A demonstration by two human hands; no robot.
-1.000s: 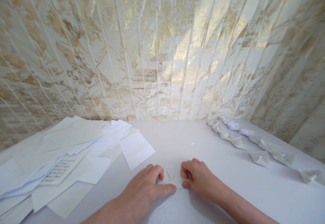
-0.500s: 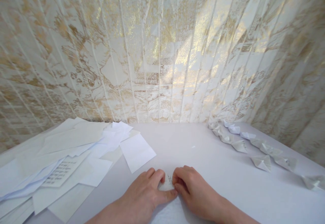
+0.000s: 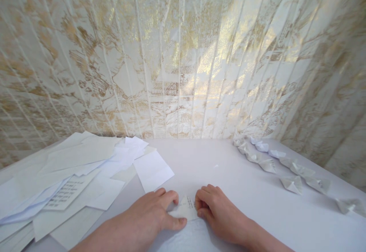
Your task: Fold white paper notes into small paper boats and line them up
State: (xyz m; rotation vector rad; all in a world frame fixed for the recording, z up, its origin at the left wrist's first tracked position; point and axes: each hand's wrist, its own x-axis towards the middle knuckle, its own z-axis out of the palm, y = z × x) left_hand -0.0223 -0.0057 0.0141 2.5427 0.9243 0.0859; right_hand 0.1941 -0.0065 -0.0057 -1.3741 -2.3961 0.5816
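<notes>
Between my hands, at the near middle of the table, lies a partly folded sheet of paper (image 3: 183, 211). Its top comes to a point, and some printed text shows on it. My left hand (image 3: 156, 215) has thumb and forefinger apart, the thumb lying on the paper's left part. At the paper's right edge, my right hand (image 3: 219, 214) is closed, with thumb and curled fingers pinching that edge. The lower part of the paper spreads toward me, pale against the table.
A spread pile of loose paper sheets (image 3: 82, 156), some printed, covers the table's left side. Several folded paper boats (image 3: 292, 185) stand in rows at the right. A small paper scrap (image 3: 215, 166) lies on the white table (image 3: 197, 156). A patterned curtain (image 3: 171, 73) hangs behind.
My left hand has slid left, its thumb coming away from the right hand and uncovering more of the folded paper. My right hand stays nearly in place.
</notes>
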